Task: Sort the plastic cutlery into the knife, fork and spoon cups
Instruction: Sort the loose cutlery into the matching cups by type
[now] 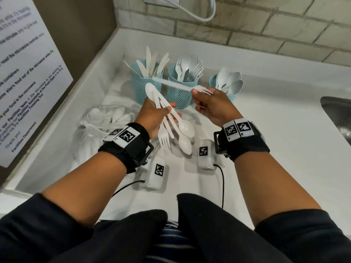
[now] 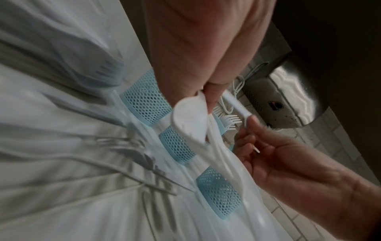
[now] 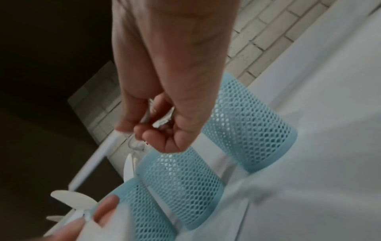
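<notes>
Three blue mesh cups stand in a row on the white counter: the knife cup point(image 1: 147, 80) on the left, the fork cup point(image 1: 181, 93) in the middle, the spoon cup point(image 1: 230, 93) on the right. My left hand point(image 1: 167, 111) grips a bundle of white spoons and forks point(image 1: 176, 126) in front of the cups. My right hand point(image 1: 197, 93) pinches a single white fork point(image 1: 176, 84) just behind its tines. Its blurred handle points left across the fork cup's rim. In the right wrist view the curled fingers point(image 3: 160, 130) close on that fork, whose handle point(image 3: 97, 161) is also seen there.
A clear plastic bag of more cutlery point(image 1: 102, 126) lies at the left by the wall. Two white marker boxes point(image 1: 204, 154) with cables sit near the front. A steel sink point(image 1: 338, 114) opens at the right. A printed notice point(image 1: 28, 73) hangs on the left wall.
</notes>
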Demonstrator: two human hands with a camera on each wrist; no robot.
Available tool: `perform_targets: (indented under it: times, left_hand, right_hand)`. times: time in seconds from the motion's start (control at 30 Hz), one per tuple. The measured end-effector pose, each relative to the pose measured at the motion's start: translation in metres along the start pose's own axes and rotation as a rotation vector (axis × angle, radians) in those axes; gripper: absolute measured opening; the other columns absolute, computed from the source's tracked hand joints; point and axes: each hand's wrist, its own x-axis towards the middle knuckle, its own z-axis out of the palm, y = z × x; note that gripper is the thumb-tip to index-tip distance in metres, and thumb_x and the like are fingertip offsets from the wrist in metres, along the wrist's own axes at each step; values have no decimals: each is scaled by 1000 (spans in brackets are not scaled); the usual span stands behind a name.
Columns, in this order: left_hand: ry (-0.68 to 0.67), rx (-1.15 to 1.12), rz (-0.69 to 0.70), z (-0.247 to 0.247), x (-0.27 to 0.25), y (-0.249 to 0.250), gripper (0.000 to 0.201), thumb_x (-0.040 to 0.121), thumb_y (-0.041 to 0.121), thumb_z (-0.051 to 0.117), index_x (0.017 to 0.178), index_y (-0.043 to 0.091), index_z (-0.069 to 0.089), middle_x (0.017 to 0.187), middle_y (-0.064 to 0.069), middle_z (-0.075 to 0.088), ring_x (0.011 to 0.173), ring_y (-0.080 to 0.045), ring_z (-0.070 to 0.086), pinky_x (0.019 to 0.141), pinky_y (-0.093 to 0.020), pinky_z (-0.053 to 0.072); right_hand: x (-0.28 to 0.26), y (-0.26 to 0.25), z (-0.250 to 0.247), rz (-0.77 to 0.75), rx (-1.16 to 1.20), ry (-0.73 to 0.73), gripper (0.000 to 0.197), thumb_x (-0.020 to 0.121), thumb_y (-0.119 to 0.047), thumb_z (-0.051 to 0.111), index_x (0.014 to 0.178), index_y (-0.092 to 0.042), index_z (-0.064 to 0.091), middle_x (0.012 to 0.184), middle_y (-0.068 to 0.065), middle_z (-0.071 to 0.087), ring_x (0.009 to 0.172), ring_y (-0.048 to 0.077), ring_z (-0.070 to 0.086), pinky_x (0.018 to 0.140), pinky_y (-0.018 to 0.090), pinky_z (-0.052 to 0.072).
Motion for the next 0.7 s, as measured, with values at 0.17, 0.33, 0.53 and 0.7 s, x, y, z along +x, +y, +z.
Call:
perform_targets:
  times: [0.17, 0.33, 0.53, 0.7]
  left_hand:
    - [-13, -49, 8, -4, -1, 1, 21, 92, -11, 42, 90, 9, 46, 95, -7, 65, 78, -28, 67, 73, -48, 56]
    - [-3, -95, 23, -5, -3, 5, 23, 92, -11, 42, 89, 11, 48, 92, -9, 64, 77, -27, 67, 66, -43, 58]
    - [5, -82, 48, -7, -4, 5, 29, 92, -12, 42, 118, -2, 49, 92, -12, 65, 72, -25, 69, 66, -44, 58]
    - [-4, -77, 28, -10, -5, 5, 21, 93, -11, 40, 101, 8, 44, 95, -12, 65, 79, -28, 67, 68, -44, 58]
  right_hand:
    - [-1, -9, -1, -39, 343, -43, 9, 93, -16, 53, 88, -11, 59, 79, 0, 67, 74, 11, 66, 72, 25, 56]
    - [-2, -14, 0, -61, 149, -32, 11, 93, -9, 53, 83, -13, 54, 71, 0, 67, 57, 5, 60, 58, 19, 53]
    - [-6, -23, -2, -40, -212, -106, 11, 82, -1, 66, 81, -11, 62, 58, -3, 59, 49, 6, 48, 44, 14, 39]
    - [-6, -32, -7, -61, -4, -44, 14, 85, 1, 59, 78, -11, 58, 53, -6, 56, 48, 4, 43, 43, 14, 32]
